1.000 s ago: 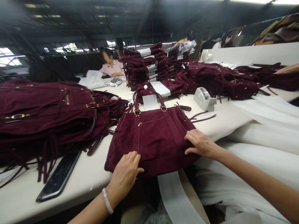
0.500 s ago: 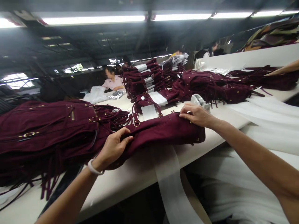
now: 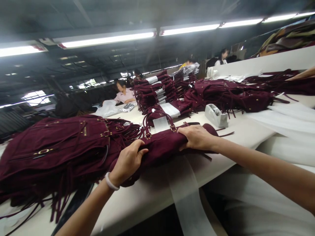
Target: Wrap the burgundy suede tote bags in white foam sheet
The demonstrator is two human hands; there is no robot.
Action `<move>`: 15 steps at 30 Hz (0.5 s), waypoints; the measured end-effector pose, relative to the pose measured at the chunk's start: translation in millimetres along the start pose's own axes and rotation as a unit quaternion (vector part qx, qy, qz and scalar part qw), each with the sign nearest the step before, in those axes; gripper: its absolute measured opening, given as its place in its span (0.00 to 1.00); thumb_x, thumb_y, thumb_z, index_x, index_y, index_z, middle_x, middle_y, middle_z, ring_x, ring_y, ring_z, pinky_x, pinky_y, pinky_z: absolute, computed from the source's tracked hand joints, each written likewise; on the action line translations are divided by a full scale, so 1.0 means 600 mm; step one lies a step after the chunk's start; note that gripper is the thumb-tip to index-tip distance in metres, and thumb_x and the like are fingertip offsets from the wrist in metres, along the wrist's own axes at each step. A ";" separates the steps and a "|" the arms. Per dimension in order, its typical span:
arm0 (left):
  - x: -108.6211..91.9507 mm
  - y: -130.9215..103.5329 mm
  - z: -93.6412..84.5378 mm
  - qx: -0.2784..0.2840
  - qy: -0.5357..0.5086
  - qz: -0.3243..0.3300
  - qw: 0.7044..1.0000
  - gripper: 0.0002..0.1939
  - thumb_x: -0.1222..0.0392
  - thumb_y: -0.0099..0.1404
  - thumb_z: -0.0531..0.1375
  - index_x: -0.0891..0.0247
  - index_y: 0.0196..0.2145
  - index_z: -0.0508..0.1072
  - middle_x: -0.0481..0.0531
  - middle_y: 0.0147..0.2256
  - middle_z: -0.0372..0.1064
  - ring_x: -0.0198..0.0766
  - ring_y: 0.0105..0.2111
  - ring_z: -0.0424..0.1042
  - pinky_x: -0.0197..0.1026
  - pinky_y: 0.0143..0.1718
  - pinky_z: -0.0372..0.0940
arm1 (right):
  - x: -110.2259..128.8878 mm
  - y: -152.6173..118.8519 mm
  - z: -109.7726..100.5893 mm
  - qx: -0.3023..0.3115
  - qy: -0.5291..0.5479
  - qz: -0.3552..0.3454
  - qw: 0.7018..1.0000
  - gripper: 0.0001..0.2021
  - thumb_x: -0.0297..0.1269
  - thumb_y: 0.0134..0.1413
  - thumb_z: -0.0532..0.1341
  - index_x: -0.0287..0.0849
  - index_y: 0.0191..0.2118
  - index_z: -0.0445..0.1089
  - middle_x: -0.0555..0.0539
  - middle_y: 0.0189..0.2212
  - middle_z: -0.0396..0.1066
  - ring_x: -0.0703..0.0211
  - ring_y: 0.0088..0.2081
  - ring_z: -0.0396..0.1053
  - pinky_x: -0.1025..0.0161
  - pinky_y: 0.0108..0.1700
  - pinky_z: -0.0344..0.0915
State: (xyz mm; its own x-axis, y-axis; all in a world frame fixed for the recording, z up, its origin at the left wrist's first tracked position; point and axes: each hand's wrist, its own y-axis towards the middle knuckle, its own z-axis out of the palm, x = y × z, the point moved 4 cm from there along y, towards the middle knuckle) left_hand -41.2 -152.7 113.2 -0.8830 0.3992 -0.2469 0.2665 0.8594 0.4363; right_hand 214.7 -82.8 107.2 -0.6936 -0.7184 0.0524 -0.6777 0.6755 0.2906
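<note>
A dark maroon handbag (image 3: pixel 162 146) lies on its side along the near edge of the table, its gold-ringed handle pointing away from me. My left hand (image 3: pixel 130 160) grips its left part, thumb on top. Around the right part of the bag, my right hand (image 3: pixel 197 137) is closed, fingers on the far side. A translucent white strip of sheet (image 3: pixel 189 193) runs from beneath the bag and hangs over the edge. Just beyond the handle sits a pale sheet piece (image 3: pixel 161 124).
A large pile of maroon bags (image 3: pixel 59 144) lies at left. Behind stand stacked wrapped bags (image 3: pixel 157 88) and more loose bags (image 3: pixel 228 93). A tape dispenser (image 3: pixel 216 115) is beyond my right hand. White sheets (image 3: pixel 290 121) spread at right. A co-worker's arm (image 3: pixel 304 73) reaches in.
My right hand has moved left along the bag, from its right end toward the handle, and grips it there. The bag looks more rolled over. The view has shifted slightly.
</note>
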 end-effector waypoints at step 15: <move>0.015 -0.091 0.081 0.110 0.133 0.090 0.981 0.23 0.37 0.65 0.53 0.60 0.42 0.68 0.49 0.37 0.68 0.39 0.32 0.71 0.40 0.30 0.59 | 0.024 -0.091 0.097 0.053 0.085 -0.066 0.993 0.25 0.61 0.55 0.59 0.41 0.41 0.68 0.46 0.37 0.72 0.52 0.40 0.70 0.61 0.39 0.60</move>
State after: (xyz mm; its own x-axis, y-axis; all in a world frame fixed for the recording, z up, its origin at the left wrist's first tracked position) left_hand -45.0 -180.1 45.0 -0.8760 0.4780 0.0637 0.4779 0.8430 0.2469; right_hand 227.6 -120.5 36.5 -0.5515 -0.8138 0.1834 -0.7883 0.5803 0.2046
